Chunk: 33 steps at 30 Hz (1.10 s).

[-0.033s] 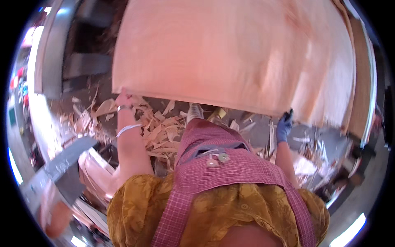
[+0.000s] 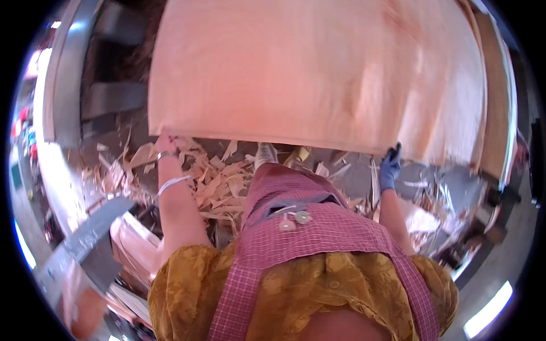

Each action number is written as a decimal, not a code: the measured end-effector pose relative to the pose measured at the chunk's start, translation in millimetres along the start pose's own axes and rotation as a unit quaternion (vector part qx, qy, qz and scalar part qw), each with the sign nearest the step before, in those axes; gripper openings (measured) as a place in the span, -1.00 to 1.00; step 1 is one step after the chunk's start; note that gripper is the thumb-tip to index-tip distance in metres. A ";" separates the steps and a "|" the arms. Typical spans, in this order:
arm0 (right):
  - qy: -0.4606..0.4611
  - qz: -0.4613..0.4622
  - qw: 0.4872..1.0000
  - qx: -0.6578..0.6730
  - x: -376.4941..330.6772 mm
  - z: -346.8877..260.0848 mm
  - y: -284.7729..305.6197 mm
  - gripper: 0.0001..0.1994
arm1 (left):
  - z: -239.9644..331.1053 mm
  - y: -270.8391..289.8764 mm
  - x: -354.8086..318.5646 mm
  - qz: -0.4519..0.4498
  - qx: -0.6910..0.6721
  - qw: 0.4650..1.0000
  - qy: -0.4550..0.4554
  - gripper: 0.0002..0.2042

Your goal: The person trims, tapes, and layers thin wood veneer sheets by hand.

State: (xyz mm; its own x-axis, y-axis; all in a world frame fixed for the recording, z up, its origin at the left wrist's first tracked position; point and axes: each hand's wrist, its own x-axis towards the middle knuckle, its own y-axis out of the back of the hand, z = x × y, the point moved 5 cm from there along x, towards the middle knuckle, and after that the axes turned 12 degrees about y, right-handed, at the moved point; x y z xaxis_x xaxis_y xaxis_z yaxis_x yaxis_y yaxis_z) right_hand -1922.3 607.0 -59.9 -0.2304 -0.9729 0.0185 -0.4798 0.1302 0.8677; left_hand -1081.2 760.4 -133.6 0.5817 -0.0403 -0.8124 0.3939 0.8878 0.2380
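A wide, thin sheet of pale wood veneer (image 2: pixel 296 74) spreads across the upper middle of the head view. My bare left hand (image 2: pixel 165 143) is closed on its near left corner, with a band at the wrist and a white loop on the forearm. Toward the right of the same near edge, my right hand (image 2: pixel 391 166), in a blue-grey glove with dark fingertips, grips the veneer. Both arms reach forward, one on each side of my pink checked apron (image 2: pixel 301 238). The fingers under the sheet are hidden.
Torn veneer scraps (image 2: pixel 219 182) litter the floor around my feet. At the left runs a long grey metal beam (image 2: pixel 65 79), and a grey metal piece (image 2: pixel 85 233) lies nearer. A stack of boards (image 2: pixel 496 96) shows beyond the sheet's right edge.
The sheet's left corner and my left hand sit slightly lower and farther left in view. My right hand is slightly higher. Both hands keep their hold.
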 end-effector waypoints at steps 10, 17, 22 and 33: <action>-0.091 0.026 0.980 0.174 -6.7 22.5 -16.8 -0.47 | 7.6 -1.6 14.0 -0.015 0.077 0.996 0.040 -0.61; -0.033 0.094 0.989 0.110 -11.2 5.4 -14.3 -0.48 | 30.2 -52.5 -115.5 0.380 0.395 0.813 -0.195 -0.60; -0.075 0.054 0.993 0.073 -7.2 -3.2 -13.7 -0.49 | -44.9 -171.7 -216.5 0.067 0.463 0.657 -0.592 -0.50; -0.084 0.072 0.993 0.051 -20.2 -31.2 36.4 -0.17 | -207.8 -374.7 -409.7 -0.263 0.574 0.376 -0.678 -0.13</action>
State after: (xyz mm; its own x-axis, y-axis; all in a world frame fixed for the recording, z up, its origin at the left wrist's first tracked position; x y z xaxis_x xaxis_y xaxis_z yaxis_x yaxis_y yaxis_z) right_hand -1908.7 625.4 -13.2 -0.4367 -0.8983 0.0481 -0.5126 0.2925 0.8073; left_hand -1614.9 539.5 -0.5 -0.2698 -0.9600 -0.0743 0.3024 -0.1578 0.9400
